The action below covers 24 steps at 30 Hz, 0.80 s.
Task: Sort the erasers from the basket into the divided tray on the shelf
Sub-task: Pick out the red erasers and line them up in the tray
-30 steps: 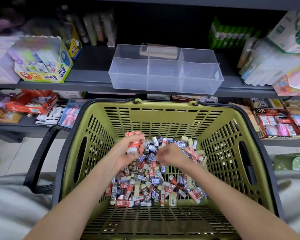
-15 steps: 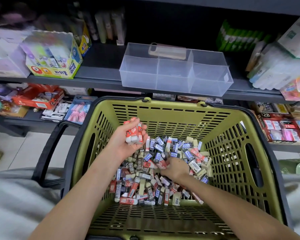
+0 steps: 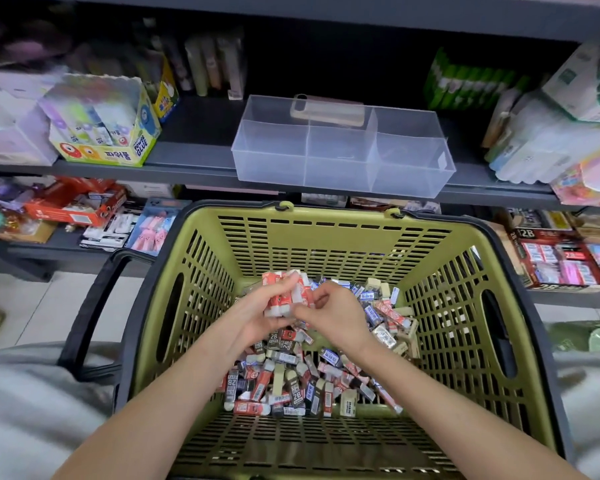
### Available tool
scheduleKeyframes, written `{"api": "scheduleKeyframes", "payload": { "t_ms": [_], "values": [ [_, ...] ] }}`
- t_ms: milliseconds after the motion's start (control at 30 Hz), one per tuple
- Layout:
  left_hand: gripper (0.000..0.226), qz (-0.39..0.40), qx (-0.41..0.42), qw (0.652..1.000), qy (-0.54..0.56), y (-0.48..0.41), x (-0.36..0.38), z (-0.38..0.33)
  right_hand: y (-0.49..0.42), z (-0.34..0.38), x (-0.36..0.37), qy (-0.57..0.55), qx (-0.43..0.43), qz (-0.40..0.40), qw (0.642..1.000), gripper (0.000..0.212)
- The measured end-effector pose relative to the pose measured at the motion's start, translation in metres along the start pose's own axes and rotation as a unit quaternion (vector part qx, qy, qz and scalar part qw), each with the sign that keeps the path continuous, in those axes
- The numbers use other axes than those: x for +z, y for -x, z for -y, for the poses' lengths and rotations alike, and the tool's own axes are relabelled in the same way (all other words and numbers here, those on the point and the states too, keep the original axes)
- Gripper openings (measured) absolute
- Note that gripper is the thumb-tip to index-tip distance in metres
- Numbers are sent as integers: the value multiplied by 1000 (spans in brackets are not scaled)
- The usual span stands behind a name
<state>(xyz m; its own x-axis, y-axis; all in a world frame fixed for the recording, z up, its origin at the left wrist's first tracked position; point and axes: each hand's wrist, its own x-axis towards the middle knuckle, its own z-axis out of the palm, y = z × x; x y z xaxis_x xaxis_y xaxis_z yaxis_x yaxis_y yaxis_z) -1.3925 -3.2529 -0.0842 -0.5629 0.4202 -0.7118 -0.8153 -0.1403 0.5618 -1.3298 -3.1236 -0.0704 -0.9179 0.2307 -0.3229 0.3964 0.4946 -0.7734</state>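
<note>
1. Looking down from the head view, a green slatted basket (image 3: 326, 237) with a black rim fills the lower half of the frame, standing just in front of a dark shelf (image 3: 187, 169).
2. Loose erasers (image 3: 291, 382) lie heaped on the basket floor, mostly in its far half. Their paper sleeves are red, blue, black and cream, and several are printed "2B".
3. The left grip (image 3: 257, 320) is raised above the heap, its fingers curled round a bundle of red-and-white erasers (image 3: 284, 297) held side by side.
4. The right grip (image 3: 336, 317) is just beside it with its fingers curled, thumb and forefinger tips touching the bundle's right side. Whether it pinches an eraser of its own I cannot tell.
5. Both bare forearms reach in over the basket's near rim.
6. The divided tray (image 3: 340, 157) sits at the front edge of the shelf, directly beyond the basket's far rim and well apart from both grips. It is clear plastic, with thin walls splitting it into compartments.
7. A flat, pale, phone-shaped thing (image 3: 328, 110) lies behind the tray, seen through its back wall.
8. Left of the tray on the same shelf stands a yellow glue box (image 3: 108, 133) marked "POWER GLUE", open at the top.
9. A black handle (image 3: 94, 306) hangs down at the basket's left side.
10. On a lower shelf at the right, a red display box (image 3: 561, 261) marked "2B" holds small packets.
</note>
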Motion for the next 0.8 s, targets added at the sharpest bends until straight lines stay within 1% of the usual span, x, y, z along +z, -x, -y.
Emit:
{"api": "scheduleKeyframes", "payload": {
  "t_ms": [33, 67, 100, 133, 167, 200, 233, 267, 300, 333, 367, 400, 467, 533, 567, 633, 667, 700, 767, 800],
  "values": [
    [49, 1, 2, 1000, 0, 0, -1, -2, 0, 3, 1, 7, -30, 5, 1000, 27],
    [47, 5, 4, 1000, -3, 0, -3, -4, 0, 5, 0, 4, -60, 30, 998, 30],
    [44, 9, 9, 1000, -6, 0, -3, -6, 0, 5, -2, -7, -84, 61, 995, 31],
    [41, 9, 18, 1000, -10, 0, -4, -9, 0, 5, -6, -41, -95, 86, 991, 29],
    [40, 0, 28, 1000, -10, 0, -3, -11, -1, 3, -8, -101, -81, 93, 987, 25],
    [39, -12, 40, 999, -6, -1, -3, -12, -2, -2, -9, -164, -42, 79, 982, 27],
    [40, -25, 49, 998, 5, -1, -4, -13, -5, -11, -6, -192, 12, 56, 980, 34],
    [42, -38, 56, 998, 19, -2, -4, -13, -8, -20, -2, -163, 61, 39, 984, 41],
    [44, -49, 60, 996, 35, -2, -6, -15, -11, -32, 4, -69, 91, 47, 992, 46],
    [44, -55, 63, 995, 51, -2, -7, -16, -13, -43, 13, 25, 111, 76, 991, 50],
    [44, -58, 65, 994, 67, -1, -8, -18, -14, -51, 23, 86, 123, 114, 982, 52],
    [43, -60, 67, 993, 81, -1, -10, -20, -16, -57, 33, 112, 135, 145, 974, 52],
    [39, -64, 71, 990, 107, 1, -12, -24, -19, -63, 52, 84, 150, 175, 970, 45],
    [35, -59, 78, 987, 125, 2, -12, -26, -22, -64, 65, 37, 163, 167, 972, 40],
    [34, -57, 81, 986, 132, 3, -12, -27, -23, -64, 68, 19, 171, 154, 973, 41],
    [35, -60, 83, 985, 142, 3, -12, -28, -24, -64, 67, 6, 184, 132, 974, 54],
    [35, -63, 80, 984, 143, 2, -12, -28, -25, -65, 66, 0, 186, 128, 974, 54],
    [35, -65, 79, 984, 144, 2, -12, -28, -27, -66, 65, -12, 183, 124, 975, 48],
    [32, -60, 79, 984, 145, 1, -11, -27, -29, -67, 64, -42, 179, 127, 975, 28],
    [32, -55, 81, 985, 142, 1, -10, -27, -29, -66, 65, -56, 176, 136, 973, 24]
  ]
}}
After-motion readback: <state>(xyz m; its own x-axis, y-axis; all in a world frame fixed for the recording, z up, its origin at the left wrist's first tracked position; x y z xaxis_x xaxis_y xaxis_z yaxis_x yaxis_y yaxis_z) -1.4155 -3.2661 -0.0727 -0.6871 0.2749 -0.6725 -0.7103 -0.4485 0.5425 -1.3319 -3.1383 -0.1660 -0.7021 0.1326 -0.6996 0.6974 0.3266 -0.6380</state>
